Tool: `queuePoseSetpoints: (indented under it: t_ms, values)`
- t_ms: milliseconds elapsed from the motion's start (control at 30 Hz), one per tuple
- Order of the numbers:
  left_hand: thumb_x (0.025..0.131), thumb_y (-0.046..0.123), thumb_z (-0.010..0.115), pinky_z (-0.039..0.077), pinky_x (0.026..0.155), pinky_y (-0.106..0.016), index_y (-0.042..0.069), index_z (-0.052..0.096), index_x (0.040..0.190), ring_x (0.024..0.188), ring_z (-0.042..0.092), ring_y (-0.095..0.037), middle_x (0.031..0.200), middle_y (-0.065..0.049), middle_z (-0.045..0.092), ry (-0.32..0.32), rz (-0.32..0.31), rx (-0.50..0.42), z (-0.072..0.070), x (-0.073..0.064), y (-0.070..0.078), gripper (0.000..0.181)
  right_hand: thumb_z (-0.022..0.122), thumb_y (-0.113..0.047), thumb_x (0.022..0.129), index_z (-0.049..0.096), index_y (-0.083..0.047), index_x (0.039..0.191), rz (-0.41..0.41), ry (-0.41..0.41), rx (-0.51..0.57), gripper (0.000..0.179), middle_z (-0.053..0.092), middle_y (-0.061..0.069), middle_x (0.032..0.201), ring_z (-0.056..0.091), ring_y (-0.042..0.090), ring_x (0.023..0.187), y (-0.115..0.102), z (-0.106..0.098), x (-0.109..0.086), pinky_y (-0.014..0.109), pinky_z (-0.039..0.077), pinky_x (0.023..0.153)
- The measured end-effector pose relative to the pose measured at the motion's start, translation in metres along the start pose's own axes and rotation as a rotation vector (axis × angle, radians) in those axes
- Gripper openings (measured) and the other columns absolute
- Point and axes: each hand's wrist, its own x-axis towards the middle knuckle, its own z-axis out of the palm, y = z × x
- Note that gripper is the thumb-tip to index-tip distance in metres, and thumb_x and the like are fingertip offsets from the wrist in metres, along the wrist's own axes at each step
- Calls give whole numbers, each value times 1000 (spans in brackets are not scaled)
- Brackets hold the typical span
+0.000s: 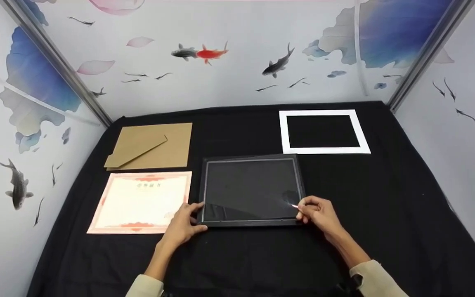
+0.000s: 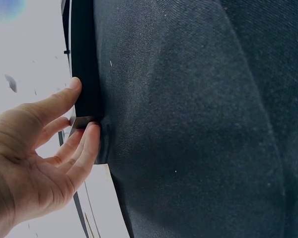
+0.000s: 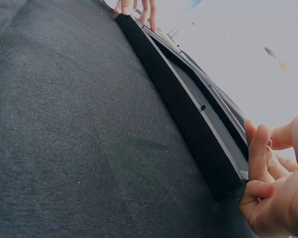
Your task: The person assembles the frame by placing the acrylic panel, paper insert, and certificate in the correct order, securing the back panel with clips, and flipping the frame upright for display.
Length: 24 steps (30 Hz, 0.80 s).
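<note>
Head view: centred on the black-draped table, the left hand grips a black rectangular frame, the right hand pinching a thin shiny sliver. Red-bordered paper certificate and brown cardboard backing lie left, white rectangular mat far right. Left wrist: loose grip spanning the corner. Right wrist: sliver half-hidden.

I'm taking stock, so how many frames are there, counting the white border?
2: the black frame between the left hand and right hand, and the white border farther back on the right. Any underneath would be hidden.

Frame on cloth, certificate left, backing board behind certificate, mat behind and right of frame
</note>
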Motion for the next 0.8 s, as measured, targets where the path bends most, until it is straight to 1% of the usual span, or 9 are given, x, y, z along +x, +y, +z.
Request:
queuePoseSetpoints:
  t_ms: [133, 233, 433, 533, 800]
  values:
    - [70, 11, 83, 49, 71, -35, 2, 52, 130, 78, 60, -23, 105, -14, 49, -12, -25, 0, 0, -1, 2, 68, 66, -4, 85, 59, 11, 92, 54, 0, -27, 18, 61, 27, 71, 56, 24, 55, 0, 0, 1, 28, 47, 51]
    - [70, 11, 83, 49, 71, -36, 2, 52, 130, 78, 60, -23, 105, -15, 49, -13, -21, 0, -1, -1, 2, 68, 66, -4, 85, 59, 10, 92, 83, -2, -34, 17, 62, 26, 71, 57, 24, 56, -1, 0, 1, 29, 47, 52]
    - [70, 11, 83, 49, 70, -36, 2, 52, 130, 78, 60, -23, 106, -15, 49, -16, -6, -3, -1, -2, 0, 68, 62, -1, 85, 60, 9, 93, 87, -18, -34, 13, 62, 25, 72, 58, 24, 58, -1, -1, 1, 28, 48, 52]
    - [70, 12, 83, 49, 70, -35, 4, 53, 130, 78, 59, -21, 106, -14, 49, -15, -15, -2, -1, -2, 0, 68, 62, 0, 85, 59, 10, 94, 86, -30, -19, 13, 62, 25, 72, 58, 24, 58, -1, -1, 1, 28, 47, 52]
    - [72, 13, 82, 48, 71, -35, 5, 52, 131, 79, 59, -21, 107, -13, 49, -12, -9, 5, -2, -3, 1, 67, 66, -7, 86, 57, 12, 99, 118, -51, -4, 24, 62, 28, 75, 55, 21, 55, -3, -4, 0, 27, 45, 50]
